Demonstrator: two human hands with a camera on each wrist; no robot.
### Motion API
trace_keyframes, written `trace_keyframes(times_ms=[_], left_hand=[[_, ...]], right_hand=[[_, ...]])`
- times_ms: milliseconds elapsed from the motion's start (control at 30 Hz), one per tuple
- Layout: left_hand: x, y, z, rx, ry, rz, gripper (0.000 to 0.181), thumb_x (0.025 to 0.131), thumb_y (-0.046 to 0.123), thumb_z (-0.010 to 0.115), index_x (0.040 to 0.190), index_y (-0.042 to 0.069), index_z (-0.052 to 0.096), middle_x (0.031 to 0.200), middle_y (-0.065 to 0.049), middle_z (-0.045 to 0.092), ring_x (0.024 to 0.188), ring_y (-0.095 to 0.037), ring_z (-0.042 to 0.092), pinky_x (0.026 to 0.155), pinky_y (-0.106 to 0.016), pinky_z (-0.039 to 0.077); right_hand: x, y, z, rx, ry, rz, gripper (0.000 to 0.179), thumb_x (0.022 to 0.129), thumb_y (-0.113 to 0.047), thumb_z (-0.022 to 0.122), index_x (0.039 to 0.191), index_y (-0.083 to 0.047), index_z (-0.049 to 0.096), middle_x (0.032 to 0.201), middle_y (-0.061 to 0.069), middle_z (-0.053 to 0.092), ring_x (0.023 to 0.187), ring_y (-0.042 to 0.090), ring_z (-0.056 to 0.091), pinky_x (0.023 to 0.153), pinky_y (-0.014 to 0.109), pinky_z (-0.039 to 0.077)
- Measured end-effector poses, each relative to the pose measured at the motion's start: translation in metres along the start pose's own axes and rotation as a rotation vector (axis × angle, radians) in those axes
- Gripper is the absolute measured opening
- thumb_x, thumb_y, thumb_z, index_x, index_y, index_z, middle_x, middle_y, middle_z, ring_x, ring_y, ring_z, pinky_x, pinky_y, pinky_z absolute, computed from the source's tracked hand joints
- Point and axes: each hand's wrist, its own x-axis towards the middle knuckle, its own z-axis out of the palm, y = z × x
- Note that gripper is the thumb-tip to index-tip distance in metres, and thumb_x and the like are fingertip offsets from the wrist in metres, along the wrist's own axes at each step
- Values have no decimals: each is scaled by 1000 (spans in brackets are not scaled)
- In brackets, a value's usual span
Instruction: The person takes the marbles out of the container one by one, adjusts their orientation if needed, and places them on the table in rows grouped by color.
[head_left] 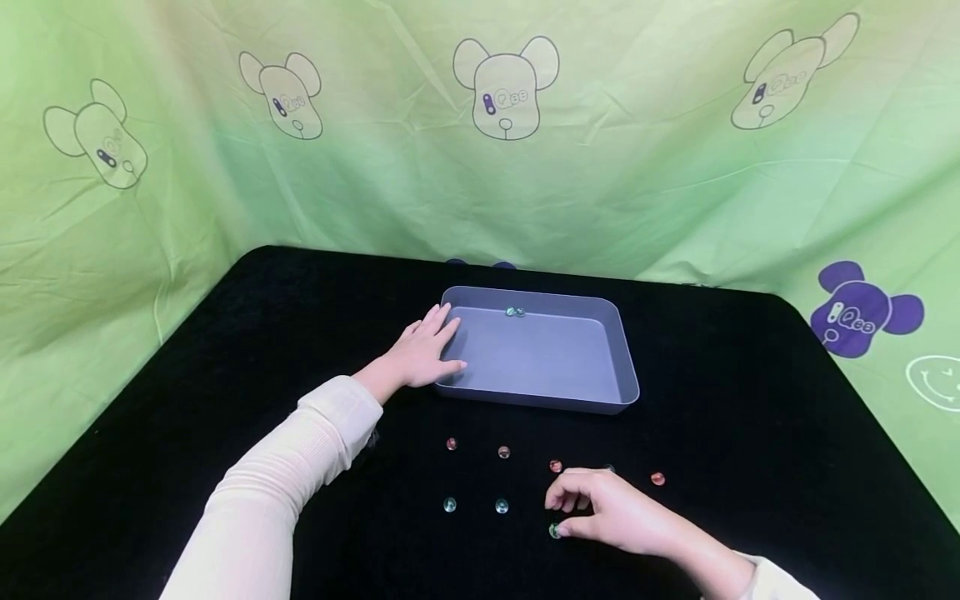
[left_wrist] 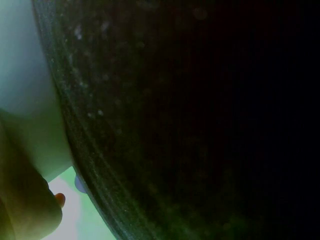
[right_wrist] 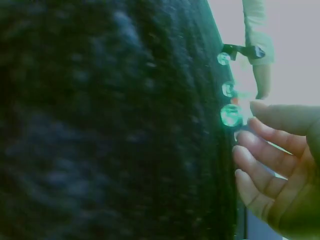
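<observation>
A grey rectangular tray sits on the black-covered table, with two greenish glass marbles by its far wall. My left hand rests on the tray's left rim, fingers spread. At the front right, my right hand reaches down to a green marble, thumb tip right at it. In the right wrist view, the thumb and loosely bent fingers stand apart just beside that marble. Clear bluish marbles lie to its left in the same row.
Behind that row lies another of mostly reddish marbles, ending at an orange-red marble. One marble in it is partly hidden by the right hand. A green printed curtain hangs around the table.
</observation>
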Motion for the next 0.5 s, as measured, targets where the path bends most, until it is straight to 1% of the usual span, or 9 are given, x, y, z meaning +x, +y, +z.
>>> trace_keyframes(times_ms=[200, 500], left_hand=[[1, -1, 1, 10, 2, 0, 73, 83, 52, 42, 139, 10, 18, 144, -8, -1, 129, -21, -5, 99, -44, 10], [1, 0, 0, 4, -6, -5, 72, 84, 50, 42, 139, 10, 17, 144, -9, -1, 129, -20, -7, 100, -43, 9]], right_hand=[[8, 2, -11, 94, 34, 18, 16, 76, -13, 65, 91, -9, 59, 84, -1, 58, 74, 11, 55, 62, 25, 44], [24, 6, -36, 159, 127, 83, 17, 79, -10, 62, 93, -1, 59, 81, 8, 61, 74, 10, 56, 66, 25, 44]])
